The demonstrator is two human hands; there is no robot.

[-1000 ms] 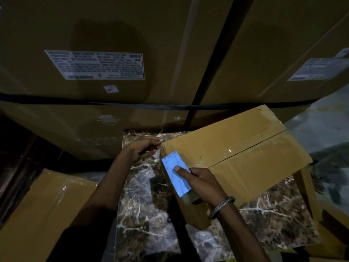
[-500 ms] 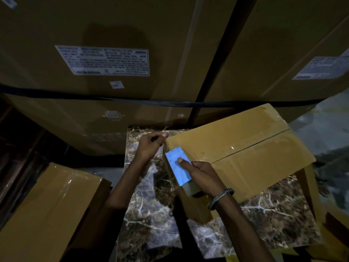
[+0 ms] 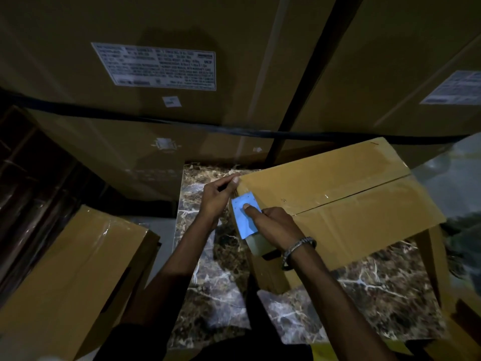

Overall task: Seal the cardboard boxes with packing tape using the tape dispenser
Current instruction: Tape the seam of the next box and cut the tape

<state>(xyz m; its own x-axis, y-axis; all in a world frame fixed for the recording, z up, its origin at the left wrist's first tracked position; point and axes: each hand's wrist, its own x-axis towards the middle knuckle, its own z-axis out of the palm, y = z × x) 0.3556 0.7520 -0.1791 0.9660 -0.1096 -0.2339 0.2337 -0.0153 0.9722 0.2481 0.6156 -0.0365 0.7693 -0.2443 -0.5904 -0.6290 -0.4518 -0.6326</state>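
A cardboard box lies on a marble-topped table, its two top flaps meeting at a seam that runs diagonally. My right hand grips the blue tape dispenser with its roll of tape, the index finger lying on the blue plate. The dispenser sits at the box's near left corner. My left hand pinches at the box's upper left corner, right beside the dispenser, thumb on the edge. Clear tape glints along parts of the box top.
A second taped cardboard box stands at the lower left. Large stacked cartons with white labels and a black strap fill the back. A dark wooden frame is at far left. The scene is dim.
My left hand has moved right and up to the box's corner beside the dispenser. The right hand with the dispenser has shifted slightly up along the box's left edge.
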